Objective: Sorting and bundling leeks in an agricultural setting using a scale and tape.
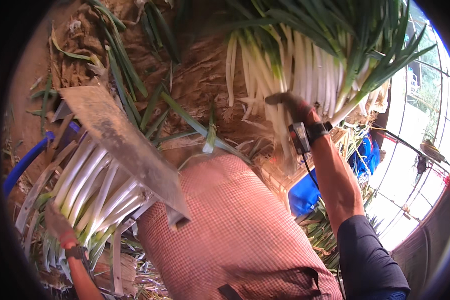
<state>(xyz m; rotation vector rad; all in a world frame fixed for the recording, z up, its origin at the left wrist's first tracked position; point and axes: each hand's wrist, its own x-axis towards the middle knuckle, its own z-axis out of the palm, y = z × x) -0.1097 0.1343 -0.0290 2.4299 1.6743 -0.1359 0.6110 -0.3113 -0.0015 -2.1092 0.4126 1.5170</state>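
Note:
My right hand (pixel 296 106), in a dark glove, reaches to a big heap of long green onions (pixel 310 65) at the upper right. Its fingers stretch leftward across the lower white stalks, not visibly closed round any. At the lower left, my left hand (pixel 60 226), also gloved, lies against the side of a bunch of green onions (pixel 92 187). Its fingers look straight along the stalks, though their far side is hidden. That bunch rests in a metal rack, its upper ends beneath a worn, slanting metal plate (pixel 125 140).
Red-checked cloth (pixel 235 215) covers my lap in the middle. Brown crumpled sheeting (pixel 205 90) with loose green leaves (pixel 122 75) lies ahead. A blue hoop (pixel 25 162) curves at the left. Beside my right forearm are a crate (pixel 272 176) and a blue object (pixel 304 194).

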